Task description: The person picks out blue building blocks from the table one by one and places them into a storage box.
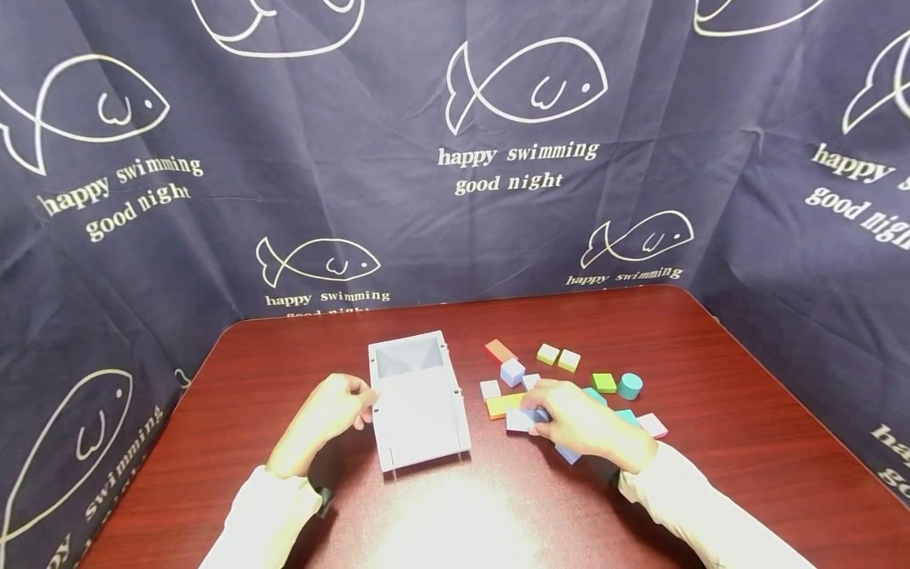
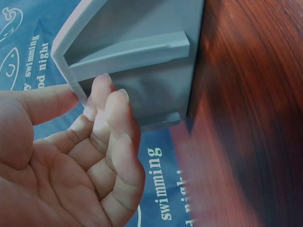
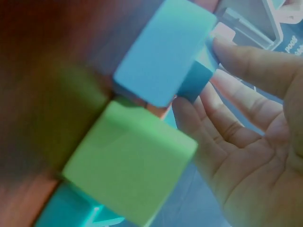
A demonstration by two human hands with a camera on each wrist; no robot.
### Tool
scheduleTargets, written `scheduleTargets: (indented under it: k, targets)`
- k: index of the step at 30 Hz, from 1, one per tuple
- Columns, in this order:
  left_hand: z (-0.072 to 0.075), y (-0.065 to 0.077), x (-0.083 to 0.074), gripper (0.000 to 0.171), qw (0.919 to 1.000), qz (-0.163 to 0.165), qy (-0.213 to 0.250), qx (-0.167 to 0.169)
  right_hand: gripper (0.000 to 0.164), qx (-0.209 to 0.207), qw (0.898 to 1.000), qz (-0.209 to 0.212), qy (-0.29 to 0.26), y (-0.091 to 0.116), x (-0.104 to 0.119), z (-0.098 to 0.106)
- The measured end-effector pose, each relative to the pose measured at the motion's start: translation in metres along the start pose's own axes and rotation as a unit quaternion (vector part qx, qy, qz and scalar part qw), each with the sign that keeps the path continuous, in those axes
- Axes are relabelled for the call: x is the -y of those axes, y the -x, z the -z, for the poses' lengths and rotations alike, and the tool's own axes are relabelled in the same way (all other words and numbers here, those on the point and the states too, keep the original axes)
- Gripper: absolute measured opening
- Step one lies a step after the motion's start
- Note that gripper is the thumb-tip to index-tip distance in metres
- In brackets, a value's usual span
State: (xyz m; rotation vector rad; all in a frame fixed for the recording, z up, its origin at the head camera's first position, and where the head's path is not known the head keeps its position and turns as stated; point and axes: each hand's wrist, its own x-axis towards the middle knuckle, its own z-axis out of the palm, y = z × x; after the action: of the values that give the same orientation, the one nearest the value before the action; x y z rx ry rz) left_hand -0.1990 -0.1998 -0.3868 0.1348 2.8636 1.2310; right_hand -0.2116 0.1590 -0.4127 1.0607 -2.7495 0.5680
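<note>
A light grey box (image 1: 419, 419) stands left of the table's middle, its back part uncovered to show a deep hollow. My left hand (image 1: 334, 407) pinches the box's left rim between thumb and fingers; in the left wrist view the thumb lies against the rim's edge (image 2: 71, 75). Among the scattered blocks, my right hand (image 1: 586, 419) pinches a blue block (image 1: 521, 421) by thumb and fingertips. Seen from the right wrist, that blue block (image 3: 196, 78) is partly hidden behind a larger-looking blue block (image 3: 165, 52), with a green block (image 3: 132, 161) nearer the camera.
Around the right hand lie a yellow-orange block (image 1: 503, 407), an orange-red block (image 1: 501, 352), two small yellow-green blocks (image 1: 558, 357), a green block (image 1: 603, 383), a teal cylinder (image 1: 629, 386) and a pink-edged block (image 1: 652, 425). A dark fish-print curtain (image 1: 398, 158) surrounds the red-brown table (image 1: 753, 442).
</note>
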Motion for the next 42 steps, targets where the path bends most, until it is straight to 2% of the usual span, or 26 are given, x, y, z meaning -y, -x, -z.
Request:
scheduleTargets:
  k: [10, 16, 31, 42]
  targets:
    - [0.0, 0.0, 0.001, 0.024, 1.0, 0.004, -0.001, -0.001, 0.026, -0.028, 0.999, 0.023, -0.01, -0.009, 0.01, 0.012]
    - [0.0, 0.0, 0.0, 0.024, 1.0, 0.006, 0.004, -0.001, 0.026, -0.052, 0.998, 0.016, -0.031, -0.016, 0.018, 0.019]
    - [-0.002, 0.0, 0.001, 0.024, 0.9999, 0.008, 0.012, -0.001, 0.022, -0.073, 0.996, 0.008, -0.057, -0.039, 0.044, 0.028]
    - [-0.002, 0.0, 0.001, 0.022, 0.9998, 0.008, 0.016, -0.002, 0.018, -0.072, 0.992, 0.079, -0.07, -0.064, 0.06, 0.025]
